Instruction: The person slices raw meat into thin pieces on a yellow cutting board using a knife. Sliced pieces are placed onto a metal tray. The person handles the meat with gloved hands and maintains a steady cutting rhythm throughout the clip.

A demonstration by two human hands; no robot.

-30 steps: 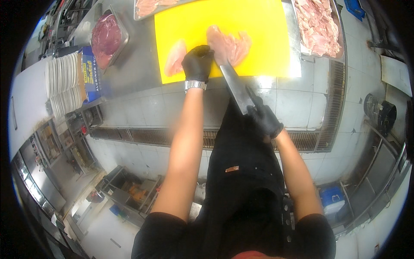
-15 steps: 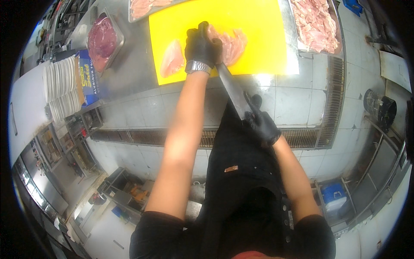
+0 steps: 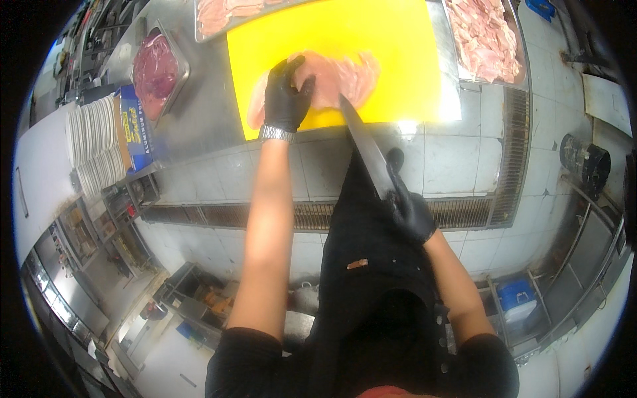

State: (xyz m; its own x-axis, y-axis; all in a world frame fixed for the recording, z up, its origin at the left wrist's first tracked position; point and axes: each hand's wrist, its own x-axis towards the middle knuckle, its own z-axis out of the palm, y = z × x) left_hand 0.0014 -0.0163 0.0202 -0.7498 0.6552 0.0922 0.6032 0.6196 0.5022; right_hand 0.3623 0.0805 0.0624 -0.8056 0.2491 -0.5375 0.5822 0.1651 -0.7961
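A pale pink piece of raw chicken breast [image 3: 332, 76] lies spread out on a bright yellow cutting board [image 3: 408, 60]. My left hand [image 3: 286, 99], in a black glove with a metal watch at the wrist, is at its left edge, thumb and fingers apart. Under and beside that hand sits another chicken piece [image 3: 256, 109], partly hidden. Wrapped in a black glove too, my right hand [image 3: 410, 209] grips the handle of a long knife [image 3: 367, 149]. The blade slants up and left, and its tip meets the lower edge of the spread chicken.
A tray of chicken pieces [image 3: 484, 40] stands right of the board, and another tray [image 3: 229, 14] with flat slices is behind it. To the left are a tray of dark red meat [image 3: 156, 69], stacked white plates [image 3: 93, 132] and a blue foil box [image 3: 136, 126].
My left hand has moved left and down, its fingers spreading, and the chicken is now wider toward the left. My right hand has shifted slightly down and right with the knife.
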